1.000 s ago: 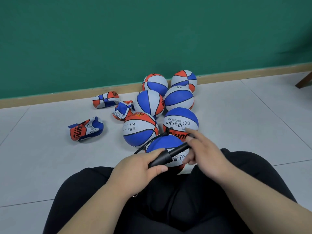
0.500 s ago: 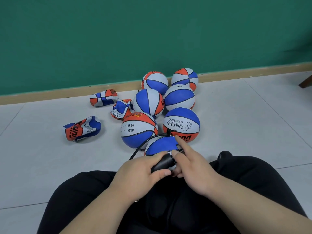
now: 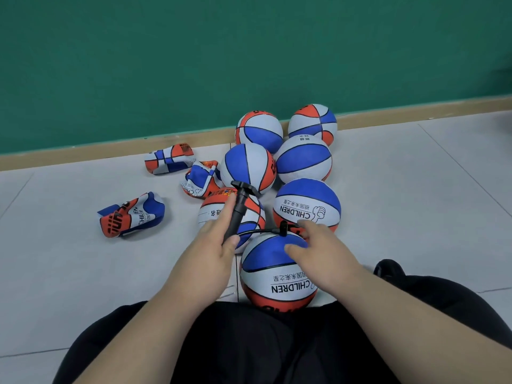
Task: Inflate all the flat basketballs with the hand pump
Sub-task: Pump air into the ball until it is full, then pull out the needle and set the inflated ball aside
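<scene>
A round blue, white and orange basketball (image 3: 273, 275) sits on the floor between my knees. The black hand pump (image 3: 238, 209) points up and away, gripped by my left hand (image 3: 213, 250) at its lower end. Its thin hose curves right to the needle fitting (image 3: 283, 228) on top of that ball. My right hand (image 3: 324, 250) rests on the ball's top right, thumb and fingers spread by the fitting. Several inflated balls (image 3: 304, 159) cluster behind. Three flat, crumpled balls lie to the left: one (image 3: 133, 214), one (image 3: 169, 158) and one (image 3: 201, 180).
A green wall with a tan skirting board (image 3: 83, 153) runs behind the balls. Grey floor tiles (image 3: 415, 203) stretch to both sides. My black-trousered legs (image 3: 277, 345) fill the bottom of the view.
My right hand has left the pump handle and moved onto the ball. My left hand has swung the pump up and to the left, uncovering the ball between my knees.
</scene>
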